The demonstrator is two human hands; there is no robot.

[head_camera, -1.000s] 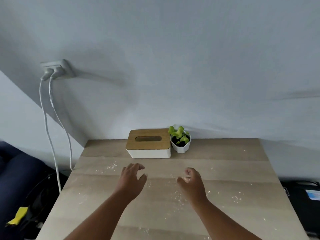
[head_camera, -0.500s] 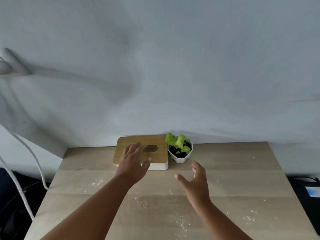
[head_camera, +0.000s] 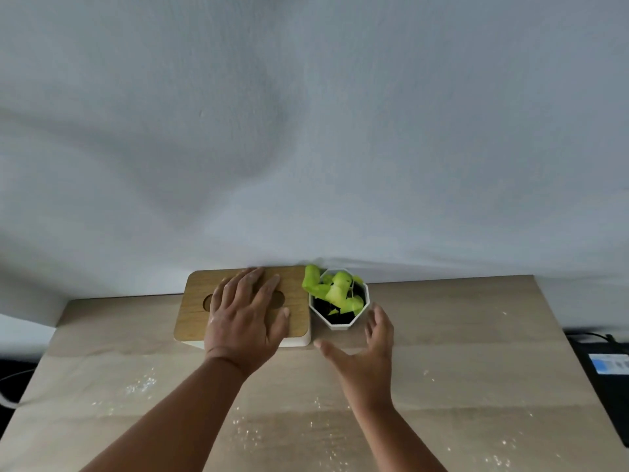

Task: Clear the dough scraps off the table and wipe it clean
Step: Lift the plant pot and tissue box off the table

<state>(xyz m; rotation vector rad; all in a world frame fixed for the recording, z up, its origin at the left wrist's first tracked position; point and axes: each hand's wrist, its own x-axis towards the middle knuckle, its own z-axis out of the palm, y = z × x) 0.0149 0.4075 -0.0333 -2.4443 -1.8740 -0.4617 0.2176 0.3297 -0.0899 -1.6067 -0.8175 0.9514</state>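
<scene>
Left hand [head_camera: 243,321] lies flat, fingers straight, on tissue box [head_camera: 194,308] lid, frame centre. Right hand [head_camera: 369,352] spread, holding nothing, just below plant pot [head_camera: 340,323]. Dough scraps [head_camera: 248,434] speckle desk [head_camera: 476,335] along lower frame.

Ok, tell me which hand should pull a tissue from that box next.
Right hand, probably. It is open and free beside the tissue box, just in front of the plant pot. The left hand lies flat on the wooden lid, covering most of the slot, so it can steady the box.
</scene>
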